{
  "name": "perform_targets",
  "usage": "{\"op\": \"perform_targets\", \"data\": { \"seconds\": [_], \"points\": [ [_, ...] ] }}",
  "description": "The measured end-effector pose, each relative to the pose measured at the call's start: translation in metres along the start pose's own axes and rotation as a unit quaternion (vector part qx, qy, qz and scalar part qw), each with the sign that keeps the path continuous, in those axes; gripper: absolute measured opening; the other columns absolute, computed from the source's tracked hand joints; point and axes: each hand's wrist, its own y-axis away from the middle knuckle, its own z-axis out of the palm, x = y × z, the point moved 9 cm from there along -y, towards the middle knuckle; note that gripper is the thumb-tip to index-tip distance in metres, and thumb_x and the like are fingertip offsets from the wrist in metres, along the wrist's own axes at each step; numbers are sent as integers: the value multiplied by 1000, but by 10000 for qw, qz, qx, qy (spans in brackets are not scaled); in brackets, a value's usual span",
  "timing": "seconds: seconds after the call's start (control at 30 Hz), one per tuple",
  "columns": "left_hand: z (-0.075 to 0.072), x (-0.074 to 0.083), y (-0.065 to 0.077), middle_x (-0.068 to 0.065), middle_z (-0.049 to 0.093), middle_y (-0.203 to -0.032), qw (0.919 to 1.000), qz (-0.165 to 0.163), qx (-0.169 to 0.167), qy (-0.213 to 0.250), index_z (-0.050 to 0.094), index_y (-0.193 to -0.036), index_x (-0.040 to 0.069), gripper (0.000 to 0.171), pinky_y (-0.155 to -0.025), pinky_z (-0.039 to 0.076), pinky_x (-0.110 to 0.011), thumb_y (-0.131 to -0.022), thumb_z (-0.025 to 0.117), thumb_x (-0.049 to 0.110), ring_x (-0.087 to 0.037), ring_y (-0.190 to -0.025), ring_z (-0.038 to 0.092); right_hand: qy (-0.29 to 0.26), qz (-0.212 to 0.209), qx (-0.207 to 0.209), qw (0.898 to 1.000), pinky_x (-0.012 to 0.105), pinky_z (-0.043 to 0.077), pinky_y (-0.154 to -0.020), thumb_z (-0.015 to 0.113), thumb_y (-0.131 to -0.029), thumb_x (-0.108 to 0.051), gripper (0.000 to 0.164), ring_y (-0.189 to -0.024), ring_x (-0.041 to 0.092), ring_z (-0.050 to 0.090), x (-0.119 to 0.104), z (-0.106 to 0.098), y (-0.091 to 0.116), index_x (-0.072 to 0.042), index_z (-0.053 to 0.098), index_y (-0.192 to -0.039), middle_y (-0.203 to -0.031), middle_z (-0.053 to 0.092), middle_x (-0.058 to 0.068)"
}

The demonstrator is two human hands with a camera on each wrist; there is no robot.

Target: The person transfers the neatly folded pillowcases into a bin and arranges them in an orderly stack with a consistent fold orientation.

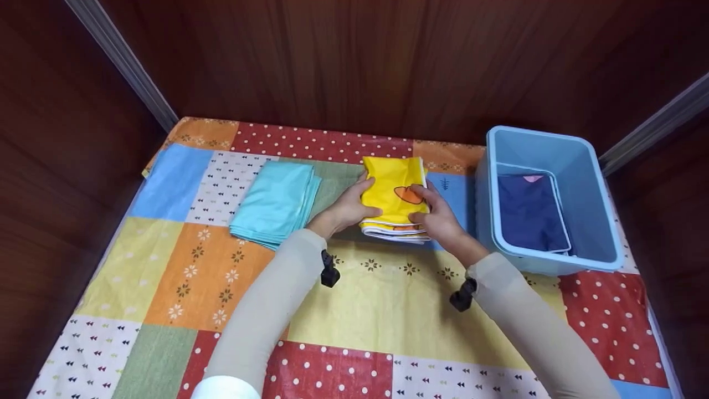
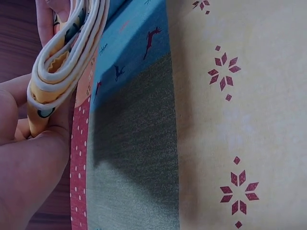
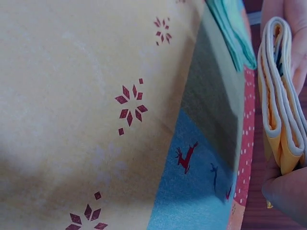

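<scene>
A folded yellow cloth (image 1: 388, 183) with white edging and an orange print is held between both hands, raised above the patchwork-print sheet. My left hand (image 1: 349, 206) grips its left side, thumb on top. On the right side my right hand (image 1: 440, 219) grips it the same way, the fingers bent over the edge. Folded layers of the yellow cloth (image 2: 62, 67) show edge-on in the left wrist view, and the cloth (image 3: 283, 105) shows likewise in the right wrist view. To the left lies a folded turquoise cloth (image 1: 277, 199) on the sheet.
A light blue plastic bin (image 1: 590, 221) stands at the right, with a dark navy folded item (image 1: 529, 213) inside. The table bears a patchwork-print sheet (image 1: 354, 310). Dark wooden panels (image 1: 354, 66) rise behind and at both sides.
</scene>
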Motion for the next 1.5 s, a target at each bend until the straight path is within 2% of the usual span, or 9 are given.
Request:
{"op": "perform_targets", "data": {
  "seconds": [0.23,0.5,0.7,0.8,1.2,1.33,1.5],
  "points": [
    [-1,5,4,-3,-4,-172,9999,64,-1,-79,20,-161,0,82,-116,35,-29,-93,65,-8,-18,-155,5,-27,-53,-17,10000,41,26,-122,57,-92,10,65,-155,26,10,-2,0,3,0,40,-154,-171,1,11],
    [-2,14,11,-2,-4,-171,9997,236,-23,23,19,-160,-1,81,-117,33,-27,-93,65,-8,-16,-155,3,265,30,11,9996,42,24,-123,58,-94,7,64,-152,29,18,-9,-2,9,-5,42,-155,-171,6,11],
    [-4,18,17,-5,-4,-171,9990,363,-63,235,18,-159,-4,81,-116,34,-29,-92,64,-12,-17,-155,4,117,-49,-41,9999,43,24,-122,56,-92,9,63,-154,28,11,-14,0,12,-1,42,-154,-171,4,12],
    [-5,21,20,-6,-2,-171,9989,404,-58,227,19,-159,-5,81,-116,34,-29,-92,64,-12,-18,-155,3,216,-80,-27,9997,45,21,-123,57,-92,6,63,-155,30,11,-16,0,14,-2,43,-153,-170,5,14],
    [-3,32,31,-7,-5,-171,9983,567,-124,48,19,-158,-6,82,-121,22,-27,-91,66,-9,-19,-156,-2,208,-4,-34,9998,44,17,-125,57,-95,5,63,-154,28,14,-23,-2,25,-7,43,-155,-171,5,10],
    [-2,37,35,-7,-5,-171,9977,642,-168,141,19,-158,-6,82,-120,26,-28,-91,64,-12,-19,-156,-1,270,-75,-53,9996,45,19,-124,58,-94,4,64,-153,29,16,-27,-3,28,-8,43,-155,-171,6,11],
    [-2,42,36,-7,-4,-171,9973,694,-165,190,20,-158,-6,81,-119,28,-27,-91,64,-11,-18,-155,0,280,-155,2,9995,44,20,-124,59,-93,5,64,-154,29,12,-31,-6,30,-7,45,-154,-171,6,12]
  ]
}}
